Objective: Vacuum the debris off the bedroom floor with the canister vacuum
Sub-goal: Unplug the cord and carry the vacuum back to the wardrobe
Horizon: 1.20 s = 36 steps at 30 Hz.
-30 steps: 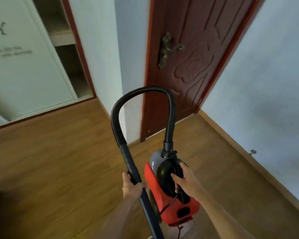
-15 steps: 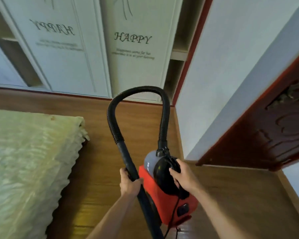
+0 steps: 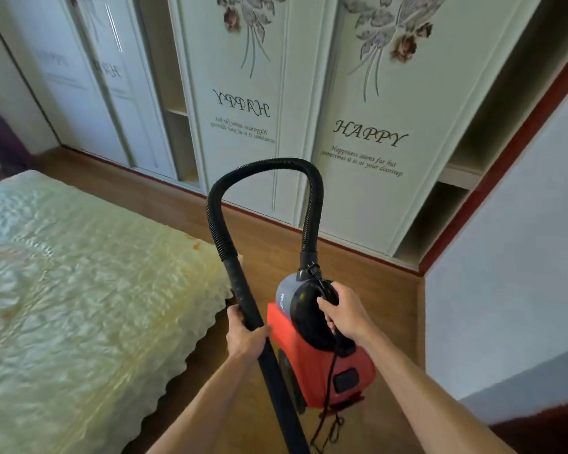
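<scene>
Reads "HAPPY" above small script ending "at your doorstep" on one wardrobe door (image 3: 374, 109), mirrored "HAPPY" on the panel (image 3: 246, 93) just left of that door.

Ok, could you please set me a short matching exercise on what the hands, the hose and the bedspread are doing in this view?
1 left hand
2 right hand
3 hose
4 bedspread

A arches above the red canister
B grips the black wand
C lies pale, left of the canister
D holds the canister's top handle

Pairs: 1-B, 2-D, 3-A, 4-C.
</scene>
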{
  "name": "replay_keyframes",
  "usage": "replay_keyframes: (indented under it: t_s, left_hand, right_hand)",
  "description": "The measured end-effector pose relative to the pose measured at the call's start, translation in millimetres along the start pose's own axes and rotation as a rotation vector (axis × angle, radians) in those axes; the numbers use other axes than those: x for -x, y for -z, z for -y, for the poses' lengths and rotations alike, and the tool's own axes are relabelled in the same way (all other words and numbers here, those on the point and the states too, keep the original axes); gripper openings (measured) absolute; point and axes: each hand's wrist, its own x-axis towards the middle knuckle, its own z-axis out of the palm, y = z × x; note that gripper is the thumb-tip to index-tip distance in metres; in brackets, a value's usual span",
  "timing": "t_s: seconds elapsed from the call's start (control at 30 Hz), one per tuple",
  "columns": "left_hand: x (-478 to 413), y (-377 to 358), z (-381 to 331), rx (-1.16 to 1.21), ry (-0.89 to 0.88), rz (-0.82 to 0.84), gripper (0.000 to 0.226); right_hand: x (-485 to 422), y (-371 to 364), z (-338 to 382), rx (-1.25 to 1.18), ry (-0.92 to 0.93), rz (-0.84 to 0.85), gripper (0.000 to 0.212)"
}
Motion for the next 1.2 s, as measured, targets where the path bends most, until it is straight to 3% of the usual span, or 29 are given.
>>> replay_keyframes:
  t_s: [0.53, 0.87, 1.2]
  left_hand:
    - [-199.9, -34.5, -138.4, 0.348, 0.021, -0.143, 0.049]
    - [-392.7, -14.7, -216.5, 0.346, -0.015, -0.313, 0.054]
    - [-528.2, 24.7, -298.3, 0.318, -0.055, -0.445, 0.055]
  right_hand:
    - [-298.8, 9.0, 113.8, 0.181, 0.193, 0.237, 0.007]
    - [-491.1, -47.1, 199.5, 0.152, 0.237, 0.318, 0.014]
    - [-633.4, -92.5, 298.7, 0.13, 0.347, 0.309, 0.016]
